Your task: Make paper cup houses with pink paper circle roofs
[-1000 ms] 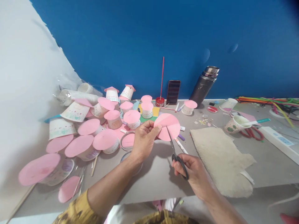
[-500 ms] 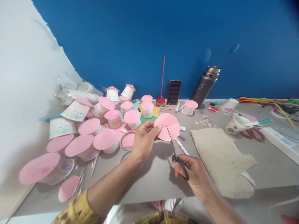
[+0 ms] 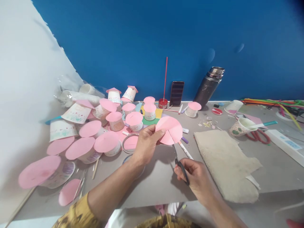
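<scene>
I see the left hand (image 3: 147, 142) pinching the near-left side of a pink paper disc (image 3: 174, 126), thumb on top and the other fingers curled beneath. Most of the disc sticks out past the thumb, to the right of that hand and above the table (image 3: 161, 186). A straight slit runs from its lower edge to about the middle. The right hand (image 3: 197, 179), lower and further right, is curled around the handles of the black scissors (image 3: 176, 160), thumb and fingers in the grip. Their blades point up at the slit's lower end; from here I can't quite tell whether the tips touch the paper. Just beyond the blades I have a white marker (image 3: 185, 150) lying on the table, a beige cloth (image 3: 225, 161) to the right, and pink-topped cups (image 3: 106, 142) crowding the left.
</scene>
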`<state>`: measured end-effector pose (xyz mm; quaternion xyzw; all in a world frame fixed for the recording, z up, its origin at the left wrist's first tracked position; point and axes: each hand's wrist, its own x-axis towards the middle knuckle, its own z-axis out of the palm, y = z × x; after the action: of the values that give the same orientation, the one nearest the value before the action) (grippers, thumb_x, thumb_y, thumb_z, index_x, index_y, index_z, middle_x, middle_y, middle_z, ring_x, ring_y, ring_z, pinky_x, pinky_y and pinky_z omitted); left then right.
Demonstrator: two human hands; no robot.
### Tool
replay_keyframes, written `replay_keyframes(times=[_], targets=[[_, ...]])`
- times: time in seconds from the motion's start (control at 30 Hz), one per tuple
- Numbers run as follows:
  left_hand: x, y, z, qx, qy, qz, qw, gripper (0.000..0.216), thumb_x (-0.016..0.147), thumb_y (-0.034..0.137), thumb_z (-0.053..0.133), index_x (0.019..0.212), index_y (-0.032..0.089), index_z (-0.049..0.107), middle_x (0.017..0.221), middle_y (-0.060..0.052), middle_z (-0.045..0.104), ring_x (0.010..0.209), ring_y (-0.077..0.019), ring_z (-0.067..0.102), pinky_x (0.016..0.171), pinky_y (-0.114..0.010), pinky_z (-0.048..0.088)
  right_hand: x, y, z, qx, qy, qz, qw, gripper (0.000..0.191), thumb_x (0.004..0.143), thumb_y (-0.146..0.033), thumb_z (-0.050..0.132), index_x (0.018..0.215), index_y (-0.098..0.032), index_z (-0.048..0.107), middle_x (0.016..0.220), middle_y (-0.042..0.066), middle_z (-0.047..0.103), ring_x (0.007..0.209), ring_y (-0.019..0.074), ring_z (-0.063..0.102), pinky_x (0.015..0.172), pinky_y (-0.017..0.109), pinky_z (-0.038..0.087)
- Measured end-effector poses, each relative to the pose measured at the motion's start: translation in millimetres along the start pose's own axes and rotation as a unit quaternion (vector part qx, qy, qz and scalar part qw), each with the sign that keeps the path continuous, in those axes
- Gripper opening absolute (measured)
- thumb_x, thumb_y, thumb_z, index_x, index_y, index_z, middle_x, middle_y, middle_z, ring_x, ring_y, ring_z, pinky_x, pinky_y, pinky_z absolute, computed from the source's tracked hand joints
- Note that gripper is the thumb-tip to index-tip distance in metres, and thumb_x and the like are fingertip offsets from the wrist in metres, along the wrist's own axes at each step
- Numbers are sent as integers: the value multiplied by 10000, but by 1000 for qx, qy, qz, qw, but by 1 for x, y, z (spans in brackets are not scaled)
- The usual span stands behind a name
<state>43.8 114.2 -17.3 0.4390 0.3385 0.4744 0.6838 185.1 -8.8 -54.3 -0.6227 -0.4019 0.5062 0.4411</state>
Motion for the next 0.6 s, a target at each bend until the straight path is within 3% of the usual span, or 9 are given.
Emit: replay_keyframes(times=[0.37, 0.6], targets=[[1, 0, -1, 3, -4, -1, 1000, 227, 713, 340, 824, 778, 136, 750, 724, -20, 661, 644, -115, 562, 605, -241, 466, 0, 1, 0, 12, -4, -1, 1000, 367, 706, -516, 814, 626, -190, 664, 580, -11, 594, 592, 132, 529, 568, 230, 447], [0, 5, 1, -32, -23, -35, 999, 272, 665, 358, 858, 788, 133, 767, 757, -50, 713, 672, -155, 631, 666, -310, 566, 3, 10, -1, -4, 12, -4, 1000, 341, 766, -477, 780, 630, -184, 670, 590, -14, 591, 587, 117, 497, 549, 225, 400]])
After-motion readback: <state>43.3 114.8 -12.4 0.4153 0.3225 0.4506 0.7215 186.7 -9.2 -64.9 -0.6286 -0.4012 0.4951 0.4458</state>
